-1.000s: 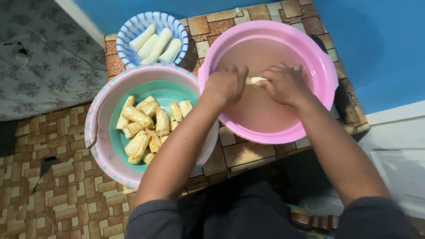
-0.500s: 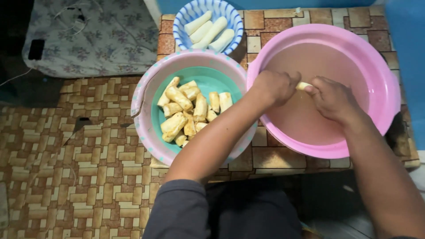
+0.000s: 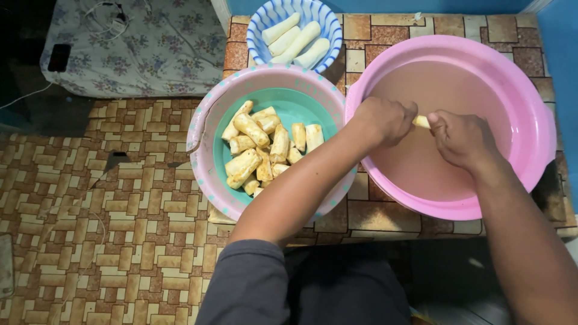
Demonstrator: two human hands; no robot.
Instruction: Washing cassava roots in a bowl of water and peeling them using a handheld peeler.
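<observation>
Low table (image 3: 385, 213), tile-pattern top. Three bowls sit directly on it: pink basin (image 3: 536, 108) right under the fingers (image 3: 404, 112), pink-rimmed teal bowl (image 3: 208, 129) just left of them, blue striped bowl (image 3: 256, 24) beyond, upper left.

Blue striped basket (image 3: 263, 24); teal bowl (image 3: 301, 105); flowered cloth (image 3: 156, 48).

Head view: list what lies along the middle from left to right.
Patterned floor → teal bowl of yellowish pieces → left hand → pale piece → right hand → pink basin.
</observation>
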